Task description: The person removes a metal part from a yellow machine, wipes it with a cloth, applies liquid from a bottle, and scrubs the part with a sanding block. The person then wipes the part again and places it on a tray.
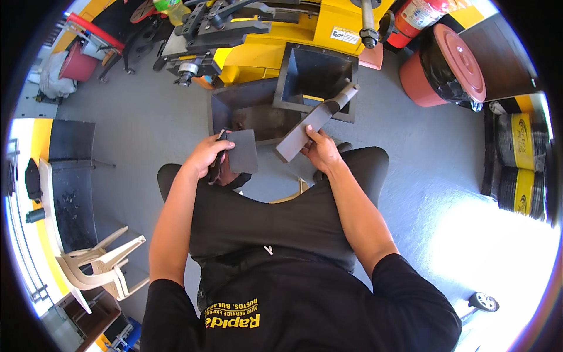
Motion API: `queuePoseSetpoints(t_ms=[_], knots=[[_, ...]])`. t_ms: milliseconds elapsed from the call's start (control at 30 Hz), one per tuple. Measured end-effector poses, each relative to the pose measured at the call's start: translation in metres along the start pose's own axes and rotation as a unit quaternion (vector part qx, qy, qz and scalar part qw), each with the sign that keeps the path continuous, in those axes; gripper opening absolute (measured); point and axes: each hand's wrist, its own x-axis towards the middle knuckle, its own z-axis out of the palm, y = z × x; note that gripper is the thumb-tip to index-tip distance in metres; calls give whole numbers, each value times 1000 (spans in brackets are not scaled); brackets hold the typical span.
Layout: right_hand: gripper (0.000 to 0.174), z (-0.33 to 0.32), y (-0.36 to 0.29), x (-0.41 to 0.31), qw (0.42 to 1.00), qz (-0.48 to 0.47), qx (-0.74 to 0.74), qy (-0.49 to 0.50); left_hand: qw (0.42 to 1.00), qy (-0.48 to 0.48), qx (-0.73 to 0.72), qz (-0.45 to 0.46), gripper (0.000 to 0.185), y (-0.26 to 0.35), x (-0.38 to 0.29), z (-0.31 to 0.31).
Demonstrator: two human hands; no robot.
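Observation:
My left hand (206,154) grips a dark grey sheet (243,152) that looks like sandpaper, along with a crumpled dark and reddish cloth (227,171). The sheet's flat face points up, and my thumb presses on its edge. In my right hand (322,149) is a flat grey metal bar (303,134) with a narrower round end (347,94). It slants up to the right, held near its wide end, with the thumb on top. A gap separates the bar from the sheet. Both hands are above my knees as I sit.
A yellow machine (281,37) with a metal tool carriage (215,31) stands ahead. Beneath it are a square black metal bin (281,99) and a lower open metal box (220,105). A lidded red bucket (418,81) and fire extinguisher (411,26) are right, plastic chairs (105,268) left.

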Motion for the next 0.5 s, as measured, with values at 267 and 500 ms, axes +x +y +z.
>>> queuePoseSetpoints(t_ms=[267,500], knots=[[57,-21,-8,58,981,-82,93,150,1000,8,15,-27,54,4,20,5],[52,-16,1,90,961,-106,138,213,999,13,12,-34,52,3,33,13]])
